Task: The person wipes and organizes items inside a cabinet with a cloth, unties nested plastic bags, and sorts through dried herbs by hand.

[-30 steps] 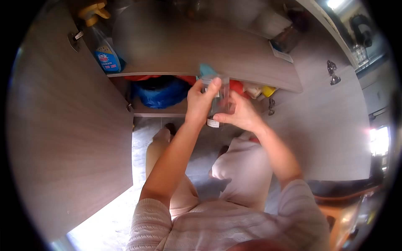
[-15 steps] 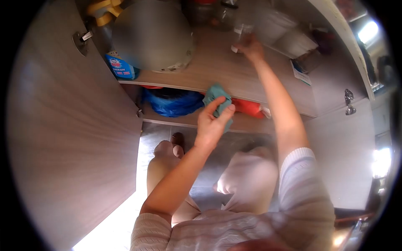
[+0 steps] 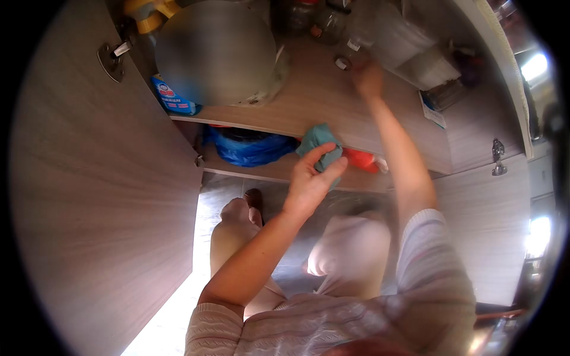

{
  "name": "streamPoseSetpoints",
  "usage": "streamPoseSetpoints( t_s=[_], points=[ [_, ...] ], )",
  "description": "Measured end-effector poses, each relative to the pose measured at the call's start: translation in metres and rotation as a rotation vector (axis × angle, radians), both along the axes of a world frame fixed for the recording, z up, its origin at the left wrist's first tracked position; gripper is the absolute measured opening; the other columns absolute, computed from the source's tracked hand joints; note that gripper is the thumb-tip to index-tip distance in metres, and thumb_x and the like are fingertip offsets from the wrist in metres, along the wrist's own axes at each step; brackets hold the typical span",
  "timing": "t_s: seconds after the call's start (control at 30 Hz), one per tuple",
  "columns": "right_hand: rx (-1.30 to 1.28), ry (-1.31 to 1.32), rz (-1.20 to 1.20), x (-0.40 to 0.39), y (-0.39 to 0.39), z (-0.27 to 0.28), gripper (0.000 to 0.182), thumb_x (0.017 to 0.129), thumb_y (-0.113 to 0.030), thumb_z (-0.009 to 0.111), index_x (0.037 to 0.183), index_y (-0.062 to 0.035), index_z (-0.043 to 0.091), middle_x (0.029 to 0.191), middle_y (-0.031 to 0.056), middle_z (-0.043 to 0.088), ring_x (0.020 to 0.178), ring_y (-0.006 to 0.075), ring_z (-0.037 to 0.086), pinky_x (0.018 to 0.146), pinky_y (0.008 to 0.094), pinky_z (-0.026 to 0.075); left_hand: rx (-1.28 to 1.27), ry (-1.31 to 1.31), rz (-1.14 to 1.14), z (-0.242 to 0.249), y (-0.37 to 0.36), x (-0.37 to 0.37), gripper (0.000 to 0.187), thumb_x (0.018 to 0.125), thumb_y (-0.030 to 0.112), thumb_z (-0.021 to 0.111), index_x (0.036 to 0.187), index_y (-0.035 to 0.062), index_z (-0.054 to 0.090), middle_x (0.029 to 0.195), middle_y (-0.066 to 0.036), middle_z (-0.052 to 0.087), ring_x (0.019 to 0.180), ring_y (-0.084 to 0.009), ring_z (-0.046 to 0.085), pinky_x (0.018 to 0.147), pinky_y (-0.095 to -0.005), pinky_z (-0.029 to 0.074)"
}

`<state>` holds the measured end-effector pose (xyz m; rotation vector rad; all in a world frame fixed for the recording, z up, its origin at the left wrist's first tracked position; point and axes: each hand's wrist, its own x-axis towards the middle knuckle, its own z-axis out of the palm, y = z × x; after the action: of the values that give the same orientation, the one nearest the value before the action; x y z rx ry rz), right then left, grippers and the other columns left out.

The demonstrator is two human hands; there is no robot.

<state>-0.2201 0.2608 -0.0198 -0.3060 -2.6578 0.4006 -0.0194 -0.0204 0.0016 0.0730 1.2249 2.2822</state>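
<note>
Pinched in my left hand (image 3: 310, 185) is a crumpled green cloth (image 3: 320, 143), held in front of the edge of the wooden shelf (image 3: 332, 110). My right hand (image 3: 367, 77) reaches over the shelf to a small clear glass container (image 3: 354, 52), its fingers blurred and partly hidden against it. Whether they grip it cannot be made out. A glass jar (image 3: 328, 25) stands just behind and left of that container.
A large round pale object (image 3: 217, 53) and a blue bottle (image 3: 173, 98) occupy the shelf's left. White containers (image 3: 424, 62) are at the right. Below lie a blue bag (image 3: 249, 147) and a red item (image 3: 360, 159). Cabinet doors (image 3: 107, 190) stand open on both sides.
My left hand has shifted slightly right with the green cloth. My right hand has moved a little right and farther in; the small container now appears tilted or turned differently.
</note>
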Motion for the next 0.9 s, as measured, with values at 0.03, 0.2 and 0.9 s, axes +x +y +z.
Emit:
streamPoseSetpoints(
  t_s=[0.03,0.2,0.9],
  points=[
    [-0.025,-0.015,-0.031,0.015,-0.025,0.007,0.041,0.072,-0.032,0.067,0.107,-0.0133,0.06,0.09,0.0118,0.065,0.089,0.029,0.061,0.078,0.0378,0.047,-0.012,0.008,-0.003,-0.001,0.002,-0.001,0.045,0.079,0.017,0.07,0.117,-0.0014,0.053,0.099,-0.007,0.061,0.085,-0.0114,0.059,0.075,-0.024,0.048],
    [-0.063,-0.124,-0.085,0.002,-0.042,0.01,0.038,0.077,-0.029,0.059,0.115,-0.0254,0.056,0.103,0.0082,0.063,0.098,0.028,0.059,0.082,0.0394,0.046,-0.075,0.046,-0.014,-0.005,0.006,-0.001,0.046,0.078,0.017,0.07,0.116,-0.002,0.054,0.1,-0.007,0.061,0.086,-0.0116,0.058,0.076,-0.0242,0.048],
    [0.063,-0.227,-0.231,-0.049,-0.019,0.017,0.054,0.079,-0.025,0.054,0.131,-0.0286,0.039,0.118,0.0138,0.056,0.11,0.0317,0.053,0.089,0.045,0.044,-0.093,0.035,-0.056,-0.009,0.023,-0.022,0.041,0.079,0.01,0.068,0.116,-0.0011,0.054,0.098,-0.005,0.062,0.085,-0.0094,0.057,0.075,-0.0226,0.047]
  ],
)
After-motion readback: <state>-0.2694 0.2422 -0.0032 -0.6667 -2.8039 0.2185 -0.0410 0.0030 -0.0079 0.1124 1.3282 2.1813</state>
